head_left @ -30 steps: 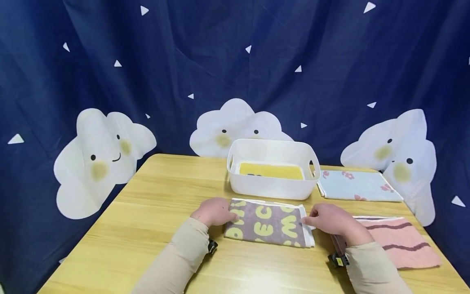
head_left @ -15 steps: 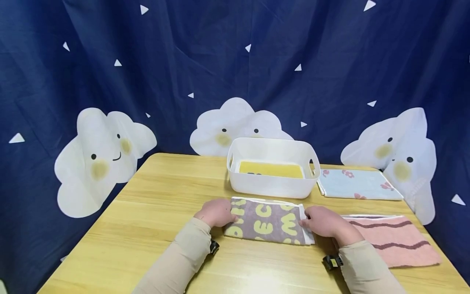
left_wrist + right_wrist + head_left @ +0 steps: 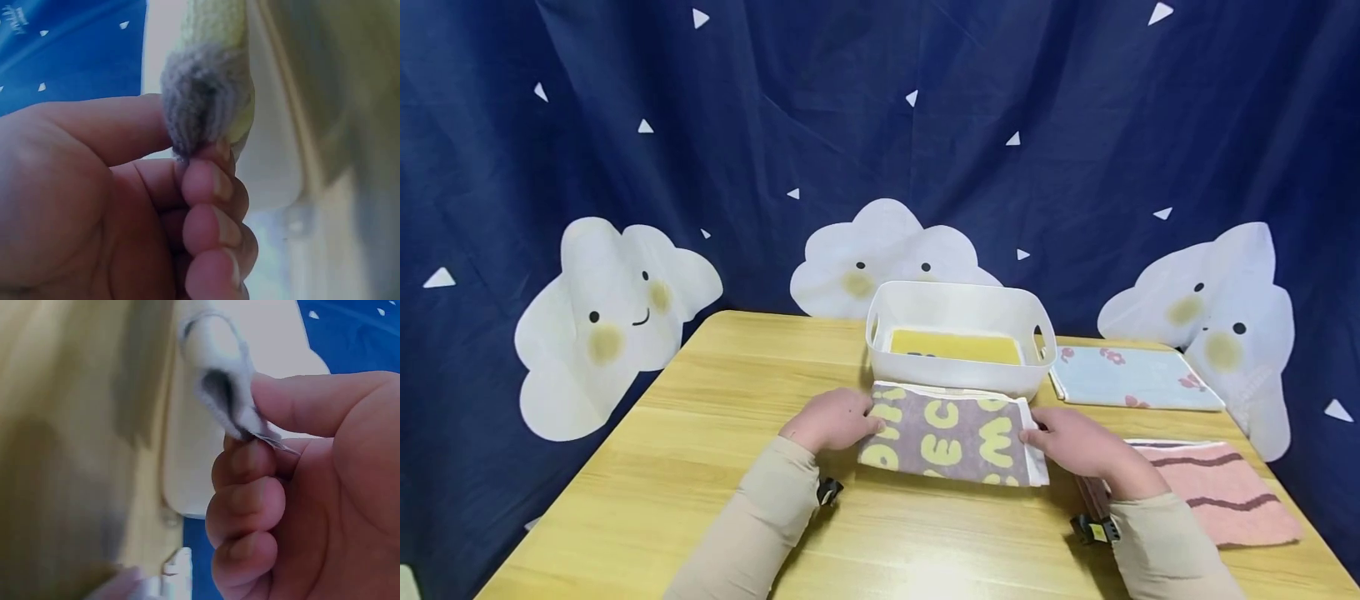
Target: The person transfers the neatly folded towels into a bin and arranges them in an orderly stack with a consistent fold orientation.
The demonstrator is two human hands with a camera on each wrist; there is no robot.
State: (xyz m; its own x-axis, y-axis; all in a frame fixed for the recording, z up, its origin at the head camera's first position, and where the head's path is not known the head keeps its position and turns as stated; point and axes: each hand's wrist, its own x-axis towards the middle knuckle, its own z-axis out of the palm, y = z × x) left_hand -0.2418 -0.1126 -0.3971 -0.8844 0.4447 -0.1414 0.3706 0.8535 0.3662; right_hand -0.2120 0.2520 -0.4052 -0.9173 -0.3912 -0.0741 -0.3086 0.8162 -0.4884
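Note:
A folded towel [image 3: 940, 433], purple-grey with yellow letters and a white edge, hangs between both hands in front of a white plastic basket [image 3: 955, 371]. My left hand [image 3: 835, 419] pinches its left side between thumb and curled fingers; the left wrist view shows the fuzzy folded end of the towel [image 3: 203, 94] in that grip. On the opposite side my right hand [image 3: 1078, 442] pinches the white edge, and the right wrist view shows the towel's rolled end [image 3: 222, 381] there. The towel's upper edge overlaps the basket's lower front in the head view.
Inside the basket lies a yellow cloth [image 3: 955, 346]. A light blue folded towel with pink flowers [image 3: 1138, 379] lies to the basket's right. Nearer, partly behind my right arm, is a pink towel with dark wavy stripes [image 3: 1225, 492]. A blue curtain [image 3: 880, 100] hangs behind the wooden table [image 3: 722, 400].
Both hands have raised the lettered towel off the table and brought it slightly toward the basket. The basket and the other towels have stayed in place.

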